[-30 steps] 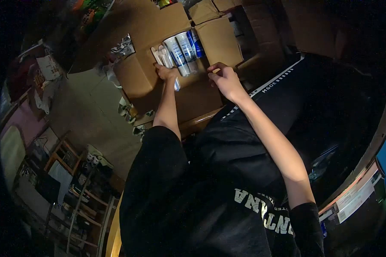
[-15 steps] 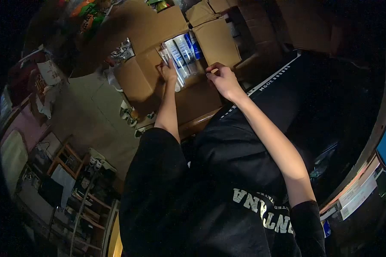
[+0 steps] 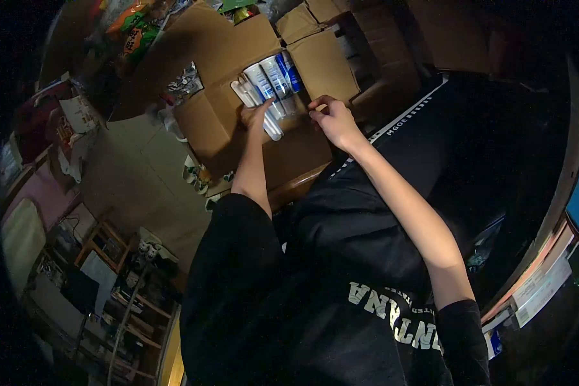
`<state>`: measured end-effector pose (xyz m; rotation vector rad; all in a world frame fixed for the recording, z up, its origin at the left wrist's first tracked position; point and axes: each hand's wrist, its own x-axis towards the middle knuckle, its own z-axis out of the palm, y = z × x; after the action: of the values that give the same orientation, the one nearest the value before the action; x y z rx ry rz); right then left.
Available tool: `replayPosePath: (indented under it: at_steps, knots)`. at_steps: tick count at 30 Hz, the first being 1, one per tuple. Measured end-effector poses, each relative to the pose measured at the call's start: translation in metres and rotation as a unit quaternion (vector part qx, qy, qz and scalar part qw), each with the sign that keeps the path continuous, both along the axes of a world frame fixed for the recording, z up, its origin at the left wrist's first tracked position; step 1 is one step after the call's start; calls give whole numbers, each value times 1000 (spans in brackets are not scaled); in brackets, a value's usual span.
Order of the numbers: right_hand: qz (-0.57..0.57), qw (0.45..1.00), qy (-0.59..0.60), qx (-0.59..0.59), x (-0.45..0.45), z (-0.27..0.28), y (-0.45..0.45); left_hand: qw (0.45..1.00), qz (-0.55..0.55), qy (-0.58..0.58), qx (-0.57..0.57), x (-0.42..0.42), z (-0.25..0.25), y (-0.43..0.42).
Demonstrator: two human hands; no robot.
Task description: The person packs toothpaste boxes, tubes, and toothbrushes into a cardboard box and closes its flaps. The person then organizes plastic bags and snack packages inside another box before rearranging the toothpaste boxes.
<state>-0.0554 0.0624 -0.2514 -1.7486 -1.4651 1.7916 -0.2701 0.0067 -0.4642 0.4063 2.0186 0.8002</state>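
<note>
My left hand (image 3: 256,116) reaches into an open cardboard box (image 3: 296,149), its fingers wrapped round long white wrapped items (image 3: 246,93) at the left side of the contents. Beside them lie clear-wrapped white tubes with blue print (image 3: 260,80) and a blue tube (image 3: 289,72). My right hand (image 3: 332,116) hovers over the box's right edge, fingers curled with thumb and forefinger close together; whether anything small is between them cannot be made out.
Crumpled silver foil (image 3: 185,83) lies left of the box. Green and orange packets (image 3: 138,38) are at the upper left. A wooden rack (image 3: 103,244) stands at the lower left. A large black item with white lettering (image 3: 482,148) lies to the right.
My left hand has shifted slightly right and down over the white items, which now lie at a slightly different slant. My right hand has hardly moved.
</note>
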Motion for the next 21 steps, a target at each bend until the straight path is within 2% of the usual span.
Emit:
replayPosePath:
  at_steps: [2,4,8,10,14,16,19,20,21]
  knots:
    - [-6,1000,7,-9,0,-1,-1,999,30,-39,4,-5,-4,-3]
    - [-9,1000,16,-11,0,-8,-2,962,169,-214,29,-8,3,-6]
    - [-3,1000,20,-14,-1,-4,-1,961,178,-201,65,-8,0,-8]
    - [-3,1000,12,-20,-2,2,0,993,67,-94,5,-4,11,-7]
    - [9,1000,-5,-11,0,6,2,994,96,-52,17,1,4,-7]
    - [-2,1000,5,-16,1,0,0,990,139,5,13,5,15,0]
    - [-9,1000,11,-19,0,0,0,988,155,-20,-4,2,28,1]
    - [-5,1000,6,-17,0,2,1,988,156,-19,-5,-6,23,1]
    - [-5,1000,6,-18,0,1,0,977,192,-93,-12,-25,-3,-4]
